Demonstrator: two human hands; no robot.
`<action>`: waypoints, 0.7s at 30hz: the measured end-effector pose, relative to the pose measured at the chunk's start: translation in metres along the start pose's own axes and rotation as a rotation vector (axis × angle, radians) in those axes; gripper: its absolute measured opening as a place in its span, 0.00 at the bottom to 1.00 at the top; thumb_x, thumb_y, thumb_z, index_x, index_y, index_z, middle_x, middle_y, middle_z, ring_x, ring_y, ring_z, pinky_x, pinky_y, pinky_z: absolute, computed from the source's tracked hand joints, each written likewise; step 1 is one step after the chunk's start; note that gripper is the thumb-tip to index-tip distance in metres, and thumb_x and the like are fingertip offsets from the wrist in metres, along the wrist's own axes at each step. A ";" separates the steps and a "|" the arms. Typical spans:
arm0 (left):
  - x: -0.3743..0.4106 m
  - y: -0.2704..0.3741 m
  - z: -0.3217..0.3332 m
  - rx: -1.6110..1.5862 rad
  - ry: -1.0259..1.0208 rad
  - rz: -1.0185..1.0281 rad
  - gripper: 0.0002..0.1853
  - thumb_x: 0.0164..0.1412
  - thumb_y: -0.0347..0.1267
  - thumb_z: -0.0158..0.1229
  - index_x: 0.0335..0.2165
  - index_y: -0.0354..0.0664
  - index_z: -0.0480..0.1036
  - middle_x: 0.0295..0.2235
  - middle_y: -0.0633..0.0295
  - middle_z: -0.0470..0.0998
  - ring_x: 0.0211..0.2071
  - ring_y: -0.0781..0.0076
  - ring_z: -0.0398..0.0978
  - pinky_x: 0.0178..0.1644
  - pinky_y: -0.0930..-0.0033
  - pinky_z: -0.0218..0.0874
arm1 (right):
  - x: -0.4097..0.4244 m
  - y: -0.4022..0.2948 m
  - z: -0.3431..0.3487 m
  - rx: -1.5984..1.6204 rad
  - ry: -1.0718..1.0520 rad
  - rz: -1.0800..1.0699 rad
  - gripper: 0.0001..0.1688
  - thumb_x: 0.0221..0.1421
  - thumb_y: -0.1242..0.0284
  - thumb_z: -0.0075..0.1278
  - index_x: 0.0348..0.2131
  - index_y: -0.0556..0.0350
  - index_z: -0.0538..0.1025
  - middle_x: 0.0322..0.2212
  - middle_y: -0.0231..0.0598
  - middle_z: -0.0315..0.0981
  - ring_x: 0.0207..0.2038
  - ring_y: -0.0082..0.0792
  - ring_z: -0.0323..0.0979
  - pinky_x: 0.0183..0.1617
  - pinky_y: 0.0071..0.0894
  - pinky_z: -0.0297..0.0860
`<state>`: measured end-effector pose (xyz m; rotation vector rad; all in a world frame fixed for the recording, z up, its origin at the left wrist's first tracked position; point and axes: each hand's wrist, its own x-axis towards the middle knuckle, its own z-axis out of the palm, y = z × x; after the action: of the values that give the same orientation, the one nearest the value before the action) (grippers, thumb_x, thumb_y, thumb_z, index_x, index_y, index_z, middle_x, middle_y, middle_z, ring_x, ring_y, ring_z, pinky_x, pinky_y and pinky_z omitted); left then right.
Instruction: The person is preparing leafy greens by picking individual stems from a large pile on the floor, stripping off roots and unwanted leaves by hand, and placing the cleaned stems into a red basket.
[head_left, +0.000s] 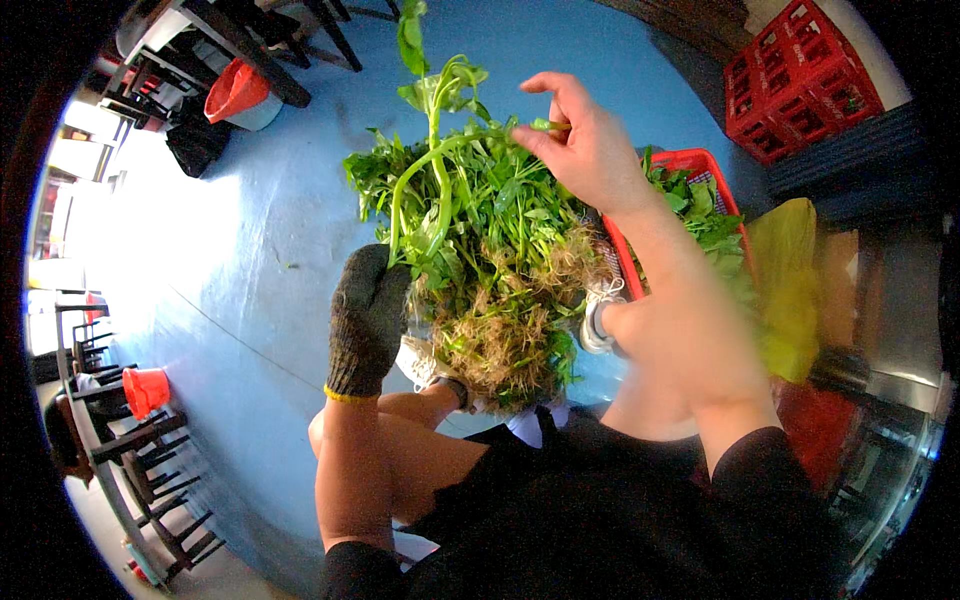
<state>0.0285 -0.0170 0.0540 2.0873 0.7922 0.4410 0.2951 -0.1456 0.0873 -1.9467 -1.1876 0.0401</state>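
My left hand (367, 322), in a dark knit glove with a yellow cuff edge, is closed on the lower ends of long green leafy stems (442, 180) that rise and bend above it. My bare right hand (581, 142) pinches the end of one bent stem between thumb and fingers. Below my hands lies a large pile of leafy greens (480, 187), its brown stringy roots (499, 345) turned towards me, between my shoes. Right of the pile, partly behind my right forearm, stands a red plastic basket (697, 156) holding loose green leaves (697, 202).
Red plastic bottle crates (802, 82) stand at the upper right, a yellow plastic bag (787, 285) at the right. A bin with a red liner (240, 94) is at the upper left. Chairs and a red bucket (146, 391) line the left. The floor (247, 300) is blue.
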 end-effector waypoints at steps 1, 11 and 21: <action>-0.001 0.000 -0.002 -0.020 0.004 -0.020 0.08 0.62 0.32 0.55 0.38 0.40 0.72 0.21 0.67 0.70 0.18 0.81 0.64 0.20 0.75 0.56 | 0.004 0.005 -0.001 -0.047 0.032 -0.158 0.10 0.60 0.68 0.49 0.38 0.53 0.74 0.30 0.45 0.72 0.33 0.49 0.71 0.37 0.43 0.69; 0.000 0.024 -0.029 -0.131 -0.012 -0.327 0.09 0.62 0.29 0.54 0.41 0.40 0.73 0.24 0.67 0.73 0.18 0.81 0.65 0.21 0.75 0.55 | 0.016 0.060 -0.002 0.012 -0.523 0.133 0.16 0.62 0.63 0.50 0.46 0.50 0.77 0.28 0.30 0.78 0.31 0.23 0.71 0.39 0.28 0.67; 0.002 0.013 -0.040 -0.163 0.100 -0.226 0.10 0.63 0.32 0.56 0.40 0.39 0.74 0.24 0.68 0.73 0.20 0.84 0.64 0.23 0.77 0.55 | 0.011 0.042 -0.004 0.710 -0.548 0.716 0.21 0.65 0.56 0.44 0.41 0.55 0.74 0.27 0.32 0.74 0.26 0.29 0.76 0.31 0.25 0.69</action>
<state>0.0127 0.0021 0.0882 1.8122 1.0042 0.4717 0.3334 -0.1488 0.0660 -1.6260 -0.5789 1.2537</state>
